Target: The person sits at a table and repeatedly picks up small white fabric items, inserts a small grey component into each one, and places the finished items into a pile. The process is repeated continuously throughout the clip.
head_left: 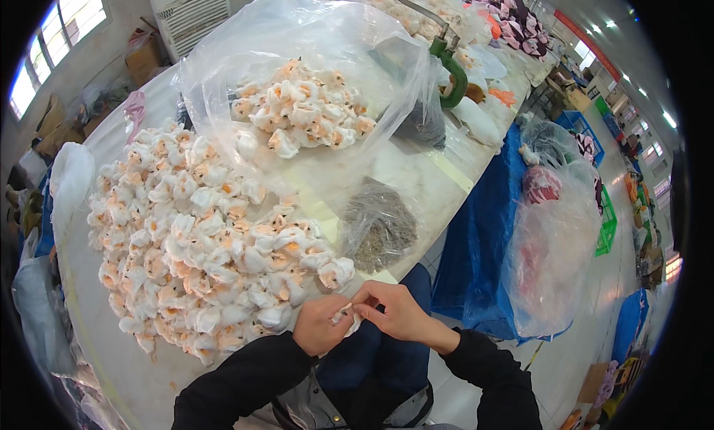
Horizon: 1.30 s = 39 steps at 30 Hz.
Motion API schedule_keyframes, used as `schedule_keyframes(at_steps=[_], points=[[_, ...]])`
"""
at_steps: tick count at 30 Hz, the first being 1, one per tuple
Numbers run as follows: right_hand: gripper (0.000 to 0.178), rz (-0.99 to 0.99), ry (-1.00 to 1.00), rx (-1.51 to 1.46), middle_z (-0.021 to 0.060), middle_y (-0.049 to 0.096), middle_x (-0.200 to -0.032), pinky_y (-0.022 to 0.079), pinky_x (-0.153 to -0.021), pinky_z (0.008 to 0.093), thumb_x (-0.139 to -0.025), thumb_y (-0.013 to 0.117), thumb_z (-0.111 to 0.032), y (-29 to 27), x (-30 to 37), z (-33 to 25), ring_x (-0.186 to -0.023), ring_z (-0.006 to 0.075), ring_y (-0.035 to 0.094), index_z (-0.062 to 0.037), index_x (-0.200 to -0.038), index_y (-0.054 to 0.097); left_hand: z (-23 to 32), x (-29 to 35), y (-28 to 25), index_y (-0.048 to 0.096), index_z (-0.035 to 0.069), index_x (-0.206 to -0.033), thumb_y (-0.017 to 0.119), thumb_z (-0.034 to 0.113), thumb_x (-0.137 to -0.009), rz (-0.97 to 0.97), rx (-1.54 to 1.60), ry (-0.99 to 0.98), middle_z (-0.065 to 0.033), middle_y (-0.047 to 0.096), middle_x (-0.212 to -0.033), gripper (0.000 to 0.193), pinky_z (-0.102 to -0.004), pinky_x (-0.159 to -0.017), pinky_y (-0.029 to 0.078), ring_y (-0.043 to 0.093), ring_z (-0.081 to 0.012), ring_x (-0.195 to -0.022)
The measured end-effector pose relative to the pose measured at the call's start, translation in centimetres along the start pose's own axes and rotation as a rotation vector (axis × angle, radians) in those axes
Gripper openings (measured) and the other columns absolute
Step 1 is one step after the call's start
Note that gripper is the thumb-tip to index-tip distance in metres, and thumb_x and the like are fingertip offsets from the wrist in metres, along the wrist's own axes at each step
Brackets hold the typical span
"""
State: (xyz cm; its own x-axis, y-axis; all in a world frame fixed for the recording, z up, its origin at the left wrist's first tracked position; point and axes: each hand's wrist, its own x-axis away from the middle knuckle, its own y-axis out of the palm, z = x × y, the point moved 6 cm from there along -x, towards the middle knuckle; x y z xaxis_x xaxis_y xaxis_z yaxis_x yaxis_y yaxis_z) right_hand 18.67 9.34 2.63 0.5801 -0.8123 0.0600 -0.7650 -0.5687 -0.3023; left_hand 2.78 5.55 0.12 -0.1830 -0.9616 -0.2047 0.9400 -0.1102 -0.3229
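Note:
Above my lap, at the table's near edge, both hands meet around a small white plush piece [355, 325], mostly covered by fingers. My left hand [318, 326] is closed on it. My right hand [400, 311] pinches at the same piece with thumb and forefinger. A dark speck shows on the cloth between them. Close by on the left spreads a large pile of small white and peach plush pieces [186, 236]. Just beyond my hands lies a clear plastic bag of grey-brown granules [379, 229].
A big clear plastic bag [245, 39] lies open with more plush pieces [305, 106] in it. A green metal clamp [455, 80] stands at the table's far right edge. Right of the table, a blue sheet-lined container [476, 244] holds a stuffed clear bag [550, 244].

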Motion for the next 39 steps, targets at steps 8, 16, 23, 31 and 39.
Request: schedule_keyframes(at_steps=[8, 16, 23, 31, 39], points=[[0.013, 0.012, 0.070, 0.117, 0.0095, 0.075, -0.090, 0.056, -0.072, 0.0299, -0.100, 0.074, -0.009, -0.6, -0.2, -2.2, -0.077, 0.0136, 0.071, 0.0013, -0.108, 0.072, 1.2, -0.2, -1.0, 0.073, 0.004, -0.099, 0.072, 0.014, -0.096, 0.065, 0.041, -0.019, -0.0171, 0.070, -0.087, 0.011, -0.0425, -0.068, 0.055, 0.071, -0.0389, -0.078], [0.004, 0.401, -0.379, 0.548, 0.0093, 0.071, -0.085, 0.054, -0.071, 0.0300, -0.096, 0.072, -0.006, -6.3, -9.5, -11.1, -0.073, 0.0158, 0.067, -0.0021, -0.096, 0.070, -1.5, 0.6, -1.6, 0.058, 0.001, -0.139, 0.063, 0.017, -0.103, 0.214, 0.435, -0.145, -0.0086, 0.068, -0.091, 0.039, -0.0293, -0.074, 0.053, 0.065, -0.0143, -0.080], [0.016, 0.270, -0.511, 0.781, 0.0079, 0.071, -0.085, 0.054, -0.068, 0.0374, -0.094, 0.078, -0.016, -2.9, -17.8, -10.9, -0.078, 0.0267, 0.068, -0.0064, -0.105, 0.072, -1.1, 0.9, -1.9, 0.061, 0.001, -0.135, 0.065, 0.012, -0.102, 0.157, 0.313, -0.300, -0.0052, 0.070, -0.097, 0.036, -0.0266, -0.063, 0.047, 0.055, -0.0082, -0.062], [0.030, 0.041, -0.396, 0.892, 0.0129, 0.068, -0.102, 0.053, -0.076, 0.0450, -0.085, 0.084, -0.019, 1.1, -16.2, -3.5, -0.089, 0.0360, 0.064, -0.0050, -0.108, 0.071, 0.7, 0.7, -1.3, 0.070, 0.004, -0.131, 0.070, 0.013, -0.093, 0.081, 0.080, -0.055, -0.0134, 0.068, -0.136, 0.039, -0.0407, -0.081, 0.062, 0.075, -0.0338, -0.104], [0.032, 0.303, -0.237, 0.443, 0.0158, 0.068, -0.112, 0.055, -0.086, 0.0418, -0.089, 0.079, -0.008, -3.1, -10.1, -6.5, -0.102, 0.0363, 0.067, -0.0023, -0.120, 0.072, 0.4, -0.3, -2.5, 0.059, 0.003, -0.144, 0.071, 0.012, -0.096, 0.117, 0.167, -0.286, -0.0122, 0.067, -0.140, 0.050, -0.0266, -0.070, 0.052, 0.066, -0.0143, -0.086]])
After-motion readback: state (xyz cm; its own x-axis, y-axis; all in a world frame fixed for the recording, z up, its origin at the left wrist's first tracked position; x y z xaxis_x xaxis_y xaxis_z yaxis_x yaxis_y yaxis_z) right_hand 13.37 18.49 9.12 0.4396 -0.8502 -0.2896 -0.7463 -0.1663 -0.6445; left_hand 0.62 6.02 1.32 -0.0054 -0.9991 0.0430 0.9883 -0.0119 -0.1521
